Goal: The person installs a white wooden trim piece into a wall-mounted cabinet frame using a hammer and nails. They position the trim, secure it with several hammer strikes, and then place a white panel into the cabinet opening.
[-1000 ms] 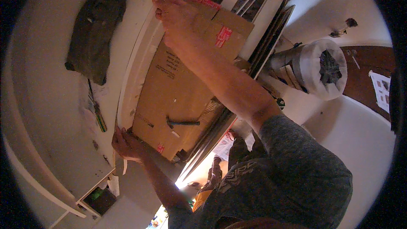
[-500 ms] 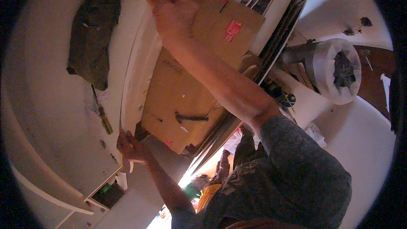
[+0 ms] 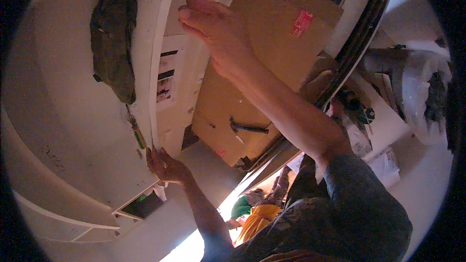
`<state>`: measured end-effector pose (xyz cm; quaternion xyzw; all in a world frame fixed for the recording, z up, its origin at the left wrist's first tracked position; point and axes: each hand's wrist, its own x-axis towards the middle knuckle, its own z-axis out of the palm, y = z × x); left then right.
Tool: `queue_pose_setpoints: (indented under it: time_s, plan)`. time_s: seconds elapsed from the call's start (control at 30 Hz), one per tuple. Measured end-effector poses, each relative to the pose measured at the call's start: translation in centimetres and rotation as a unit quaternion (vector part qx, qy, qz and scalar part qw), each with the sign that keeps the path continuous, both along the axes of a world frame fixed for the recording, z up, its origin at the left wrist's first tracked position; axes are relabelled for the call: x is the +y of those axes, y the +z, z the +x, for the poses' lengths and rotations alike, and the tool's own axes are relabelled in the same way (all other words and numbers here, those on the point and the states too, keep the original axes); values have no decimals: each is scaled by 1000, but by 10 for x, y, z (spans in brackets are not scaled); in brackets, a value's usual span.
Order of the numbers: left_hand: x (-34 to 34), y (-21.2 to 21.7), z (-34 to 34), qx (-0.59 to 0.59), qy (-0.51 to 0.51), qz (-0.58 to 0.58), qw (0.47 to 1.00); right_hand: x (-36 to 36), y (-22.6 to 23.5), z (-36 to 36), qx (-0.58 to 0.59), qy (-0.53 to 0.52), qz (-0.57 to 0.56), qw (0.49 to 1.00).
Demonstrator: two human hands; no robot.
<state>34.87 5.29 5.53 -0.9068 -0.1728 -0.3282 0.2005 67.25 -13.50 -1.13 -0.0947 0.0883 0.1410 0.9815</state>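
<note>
My right hand (image 3: 223, 31) is raised over the upper part of a large cardboard sheet (image 3: 272, 63). Its fingers stretch leftward, with nothing visible between them. Left of it runs a long white edge (image 3: 159, 43), like the lip of a panel or shelf; a gap shows between hand and edge. At that edge's lower end is my left hand (image 3: 167, 166), fingers extended and apart, the tips at or very near the edge. A hammer (image 3: 248, 127) with a dark handle lies on the cardboard between my arms.
A dark cloth bag (image 3: 114, 43) and a green-handled tool (image 3: 138, 137) are on the pale surface at left. Below them is a dark box-like opening (image 3: 141, 206). Stacked panels (image 3: 364, 29) lean at right, beside a plastic-wrapped roll (image 3: 422, 97). Someone in yellow (image 3: 257, 221) is below.
My right hand has come away from the white edge and its fingers have straightened. My left hand remains by the lower end, fingers more spread. The whole view has shifted, revealing a printed sheet.
</note>
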Motion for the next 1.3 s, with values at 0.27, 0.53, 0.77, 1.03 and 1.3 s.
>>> queue_pose_setpoints:
  time_s: [0.27,0.53,0.77,1.03,1.3]
  plan:
    - [13,-8,-6,-36,-53,-59,996,-11,-15,-3,-53,47,-42,997]
    - [-4,-11,6,-82,-14,-143,986,-2,8,24,-78,13,-50,996]
    - [0,-12,3,-65,-14,-101,993,-9,18,34,-65,14,-35,997]
    - [-16,-6,17,-48,19,-85,995,-9,19,41,-71,3,-80,994]
    - [-21,-4,18,-62,39,-113,991,-18,14,54,-196,-89,-315,924]
